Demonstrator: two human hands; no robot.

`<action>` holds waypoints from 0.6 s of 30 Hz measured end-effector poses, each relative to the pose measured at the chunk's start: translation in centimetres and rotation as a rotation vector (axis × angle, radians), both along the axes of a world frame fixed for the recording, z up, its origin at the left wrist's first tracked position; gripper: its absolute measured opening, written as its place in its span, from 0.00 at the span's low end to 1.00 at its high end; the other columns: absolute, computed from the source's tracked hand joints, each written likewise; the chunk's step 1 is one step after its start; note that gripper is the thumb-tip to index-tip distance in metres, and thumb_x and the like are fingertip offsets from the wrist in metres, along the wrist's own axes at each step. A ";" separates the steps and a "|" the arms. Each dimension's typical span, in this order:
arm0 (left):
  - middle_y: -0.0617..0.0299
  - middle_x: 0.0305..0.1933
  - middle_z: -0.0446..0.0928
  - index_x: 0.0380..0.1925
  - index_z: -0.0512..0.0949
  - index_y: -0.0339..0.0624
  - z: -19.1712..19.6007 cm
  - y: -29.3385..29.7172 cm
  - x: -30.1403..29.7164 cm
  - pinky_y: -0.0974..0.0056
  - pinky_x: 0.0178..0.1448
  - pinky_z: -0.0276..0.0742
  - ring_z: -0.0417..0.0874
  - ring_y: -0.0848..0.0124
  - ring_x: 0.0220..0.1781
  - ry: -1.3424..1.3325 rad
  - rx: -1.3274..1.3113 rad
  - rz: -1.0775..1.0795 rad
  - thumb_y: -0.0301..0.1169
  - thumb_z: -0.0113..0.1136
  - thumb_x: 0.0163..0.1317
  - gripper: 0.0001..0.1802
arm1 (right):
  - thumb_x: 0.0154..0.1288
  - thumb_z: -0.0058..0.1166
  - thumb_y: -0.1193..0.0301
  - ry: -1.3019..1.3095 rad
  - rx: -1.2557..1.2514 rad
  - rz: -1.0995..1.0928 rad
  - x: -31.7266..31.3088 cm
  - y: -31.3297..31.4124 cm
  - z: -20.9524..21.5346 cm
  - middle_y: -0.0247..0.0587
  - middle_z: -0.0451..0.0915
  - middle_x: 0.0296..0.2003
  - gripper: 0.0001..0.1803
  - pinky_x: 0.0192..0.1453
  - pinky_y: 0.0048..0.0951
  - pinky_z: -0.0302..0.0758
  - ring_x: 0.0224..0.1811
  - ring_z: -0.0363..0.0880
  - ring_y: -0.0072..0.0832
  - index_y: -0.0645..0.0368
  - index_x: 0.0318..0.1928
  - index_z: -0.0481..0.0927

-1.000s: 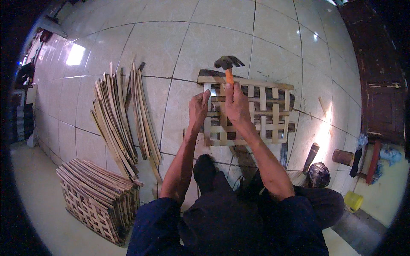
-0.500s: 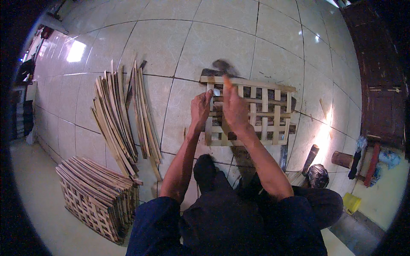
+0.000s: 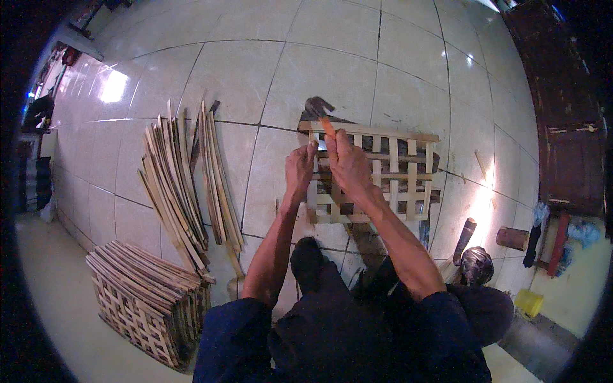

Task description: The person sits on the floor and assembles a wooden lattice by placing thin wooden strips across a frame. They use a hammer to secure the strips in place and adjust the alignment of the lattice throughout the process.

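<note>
A woven lattice panel of pale wooden strips lies on dark wooden pieces on the floor in front of me. My left hand is closed at the panel's upper left edge, its thumb resting on the side strip. If a small piece is pinched there too, it is too small to make out. My right hand is wrapped round the orange handle of a hammer. The dark hammer head is raised beyond the panel's far left corner, slightly blurred.
Loose wooden strips lie in bundles to the left. Finished-looking lattice panels are stacked at the lower left. On the right are a short log, a dark cylinder, a wrapped bundle and a dark wooden cabinet.
The hammer head has moved left and is less blurred, with my right hand tilting along with it. My left hand stays at the panel's edge. The whole view has shifted slightly.
</note>
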State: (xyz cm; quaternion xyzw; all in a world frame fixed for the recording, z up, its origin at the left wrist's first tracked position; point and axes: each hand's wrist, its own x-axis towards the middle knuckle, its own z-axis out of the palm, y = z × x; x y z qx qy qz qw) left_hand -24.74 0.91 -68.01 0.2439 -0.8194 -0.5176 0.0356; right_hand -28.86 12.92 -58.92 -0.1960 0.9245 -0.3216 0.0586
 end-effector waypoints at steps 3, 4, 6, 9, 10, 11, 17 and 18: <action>0.40 0.24 0.75 0.27 0.78 0.31 0.5 0.2 0.5 0.50 0.36 0.70 0.76 0.49 0.27 0.039 0.024 0.042 0.51 0.46 0.72 0.30 | 0.75 0.39 0.57 0.045 -0.001 -0.052 1.2 0.9 -2.3 0.57 0.79 0.22 0.18 0.27 0.53 0.76 0.26 0.80 0.57 0.62 0.42 0.68; 0.41 0.23 0.74 0.27 0.78 0.31 0.4 0.3 0.3 0.51 0.36 0.70 0.75 0.50 0.27 0.042 0.017 0.030 0.50 0.46 0.71 0.30 | 0.75 0.39 0.56 -0.014 0.055 -0.016 0.4 1.4 -2.2 0.57 0.79 0.23 0.19 0.29 0.54 0.76 0.27 0.80 0.57 0.62 0.42 0.69; 0.42 0.22 0.74 0.28 0.78 0.31 -0.1 0.1 0.1 0.52 0.35 0.69 0.73 0.53 0.25 0.056 -0.002 -0.017 0.50 0.48 0.71 0.29 | 0.75 0.38 0.55 -0.129 0.160 0.028 -1.4 2.8 -1.7 0.58 0.80 0.24 0.21 0.32 0.55 0.76 0.30 0.81 0.57 0.62 0.42 0.69; 0.43 0.24 0.75 0.30 0.78 0.30 -2.9 -0.2 -0.1 0.53 0.37 0.70 0.75 0.58 0.27 0.108 0.102 -0.017 0.48 0.48 0.71 0.27 | 0.74 0.43 0.55 -0.086 0.125 0.042 -4.6 6.3 1.5 0.56 0.76 0.21 0.19 0.29 0.54 0.69 0.26 0.77 0.58 0.60 0.41 0.69; 0.42 0.23 0.74 0.28 0.78 0.29 -3.5 -0.5 0.0 0.52 0.35 0.69 0.74 0.57 0.26 0.183 0.116 -0.014 0.47 0.50 0.70 0.27 | 0.74 0.43 0.55 -0.096 0.136 0.061 -5.7 8.0 3.5 0.55 0.76 0.22 0.19 0.29 0.53 0.69 0.26 0.77 0.57 0.61 0.40 0.70; 0.45 0.23 0.75 0.30 0.78 0.30 -2.5 -0.2 -0.3 0.53 0.35 0.69 0.74 0.60 0.27 0.169 0.090 -0.022 0.46 0.50 0.70 0.26 | 0.74 0.44 0.55 -0.039 0.193 0.084 -6.7 11.1 5.1 0.54 0.76 0.22 0.19 0.29 0.52 0.69 0.26 0.76 0.57 0.61 0.40 0.70; 0.50 0.30 0.78 0.46 0.76 0.32 -1.9 -1.9 1.9 0.57 0.39 0.73 0.77 0.65 0.33 0.178 0.004 0.113 0.46 0.53 0.69 0.24 | 0.74 0.44 0.58 -0.026 0.444 -0.021 -3.4 27.3 12.0 0.55 0.75 0.22 0.16 0.30 0.51 0.69 0.27 0.77 0.56 0.60 0.43 0.68; 0.50 0.31 0.79 0.46 0.75 0.31 -0.9 -1.0 1.3 0.58 0.40 0.74 0.78 0.65 0.33 0.110 0.082 0.068 0.47 0.54 0.69 0.25 | 0.74 0.44 0.58 -0.024 0.447 -0.117 -1.4 30.9 10.3 0.55 0.76 0.23 0.16 0.30 0.51 0.70 0.28 0.77 0.56 0.60 0.44 0.68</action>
